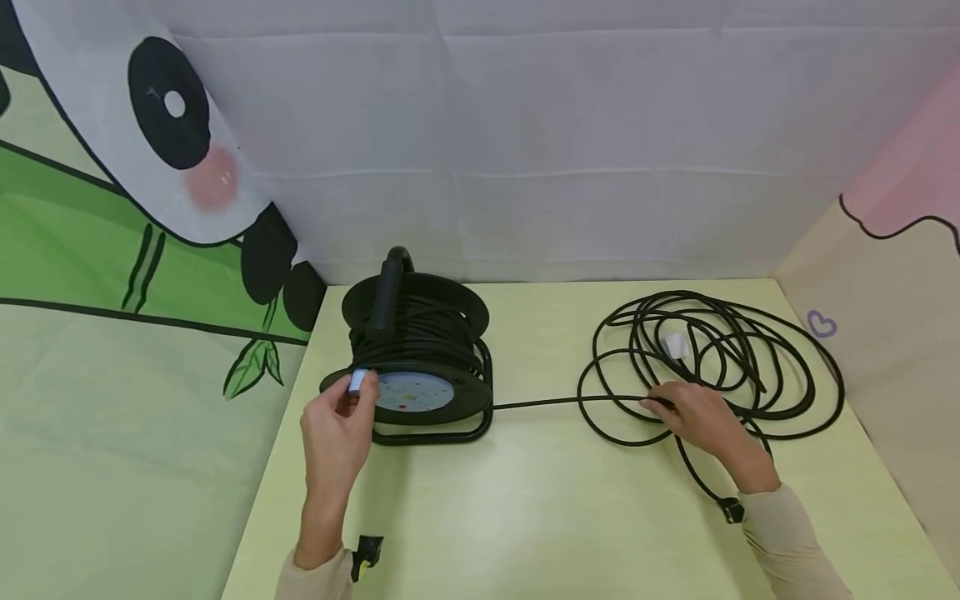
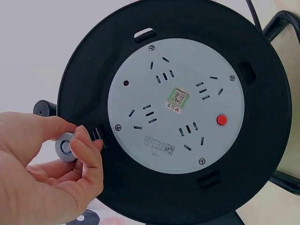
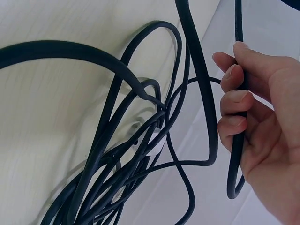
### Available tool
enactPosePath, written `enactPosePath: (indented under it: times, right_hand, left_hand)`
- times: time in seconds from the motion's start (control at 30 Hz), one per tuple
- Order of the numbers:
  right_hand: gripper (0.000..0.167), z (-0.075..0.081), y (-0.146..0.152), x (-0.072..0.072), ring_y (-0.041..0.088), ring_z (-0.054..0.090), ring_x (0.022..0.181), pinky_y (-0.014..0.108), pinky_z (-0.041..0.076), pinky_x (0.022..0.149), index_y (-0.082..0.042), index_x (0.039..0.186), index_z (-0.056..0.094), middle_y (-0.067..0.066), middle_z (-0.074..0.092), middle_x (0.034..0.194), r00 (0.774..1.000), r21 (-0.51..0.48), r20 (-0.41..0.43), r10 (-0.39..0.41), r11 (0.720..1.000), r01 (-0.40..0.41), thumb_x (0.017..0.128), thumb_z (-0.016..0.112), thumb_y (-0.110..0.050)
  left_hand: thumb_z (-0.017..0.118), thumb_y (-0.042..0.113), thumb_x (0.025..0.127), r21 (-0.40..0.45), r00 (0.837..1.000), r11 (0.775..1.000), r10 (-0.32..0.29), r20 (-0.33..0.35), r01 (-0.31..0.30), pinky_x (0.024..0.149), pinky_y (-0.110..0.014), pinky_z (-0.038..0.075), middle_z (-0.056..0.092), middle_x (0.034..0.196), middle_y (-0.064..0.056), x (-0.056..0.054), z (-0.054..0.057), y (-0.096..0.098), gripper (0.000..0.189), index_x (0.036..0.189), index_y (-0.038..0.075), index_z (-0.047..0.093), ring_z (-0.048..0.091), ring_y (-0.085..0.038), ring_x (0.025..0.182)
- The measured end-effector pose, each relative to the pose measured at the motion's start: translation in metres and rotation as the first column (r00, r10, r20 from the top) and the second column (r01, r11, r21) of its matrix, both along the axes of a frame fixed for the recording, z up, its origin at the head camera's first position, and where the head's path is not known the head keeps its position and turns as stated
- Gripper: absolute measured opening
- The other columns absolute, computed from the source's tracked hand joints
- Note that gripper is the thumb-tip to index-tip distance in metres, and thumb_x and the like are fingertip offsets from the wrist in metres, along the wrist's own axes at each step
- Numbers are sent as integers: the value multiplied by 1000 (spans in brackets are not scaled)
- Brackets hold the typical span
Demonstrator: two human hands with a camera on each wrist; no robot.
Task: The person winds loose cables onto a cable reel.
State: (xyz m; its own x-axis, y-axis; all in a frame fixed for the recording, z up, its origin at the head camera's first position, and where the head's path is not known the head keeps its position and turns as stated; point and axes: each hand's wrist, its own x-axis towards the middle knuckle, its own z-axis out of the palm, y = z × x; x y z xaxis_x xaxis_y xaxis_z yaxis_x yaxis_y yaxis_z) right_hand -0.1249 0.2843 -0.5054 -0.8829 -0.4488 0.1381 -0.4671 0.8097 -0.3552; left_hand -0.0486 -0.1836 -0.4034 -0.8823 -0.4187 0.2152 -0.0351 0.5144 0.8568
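A black cable reel (image 1: 420, 350) stands at the left of the table, with cable wound on its drum and a grey socket plate (image 2: 176, 105) on its face. My left hand (image 1: 337, 433) pinches the reel's small grey crank knob (image 2: 65, 147) between thumb and fingers, at the left edge of the black disc. On the right, my right hand (image 1: 693, 417) holds the black cable (image 3: 239, 145), its fingers curled round it. From that hand, the cable runs nearly straight left to the reel. Loose loops of cable (image 1: 750, 342) lie behind and around the right hand.
A white plug (image 1: 676, 345) lies among the loops. The reel rests on a black tubular frame (image 1: 435, 438) and has a carrying handle (image 1: 386, 296) on top. Printed cloth walls (image 1: 562, 167) stand behind and beside the pale table (image 1: 525, 517).
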Motion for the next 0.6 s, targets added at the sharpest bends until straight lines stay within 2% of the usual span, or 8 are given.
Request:
enactPosePath:
  times: [0.17,0.43,0.6]
  right_hand:
    - [7,1,5,1,14,65,71,37,52,61,-10,95,76,-1,72,88,1000,-24,-7,-10,1000,10,96,75,-17]
    - [8,0,9,2,4,55,65,33,48,58,-9,91,75,-8,66,80,999,-58,-32,9,998,-11,96,75,-16]
    - [7,-2,7,2,4,55,65,32,48,58,-9,90,74,-8,67,81,999,-68,-45,22,997,-25,95,76,-15]
  left_hand:
    - [65,26,102,-13,1000,1000,7,3,-7,53,-19,38,61,74,-8,0,-2,-5,30,91,-2,70,49,-11,65]
    - [65,29,102,-20,999,999,31,10,-30,55,-18,40,59,73,-8,2,-2,-7,32,89,1,70,51,-15,66]
    - [66,27,102,-10,1000,1000,22,-8,-22,54,-18,40,59,72,-7,2,-5,-8,30,88,1,70,52,-15,65]
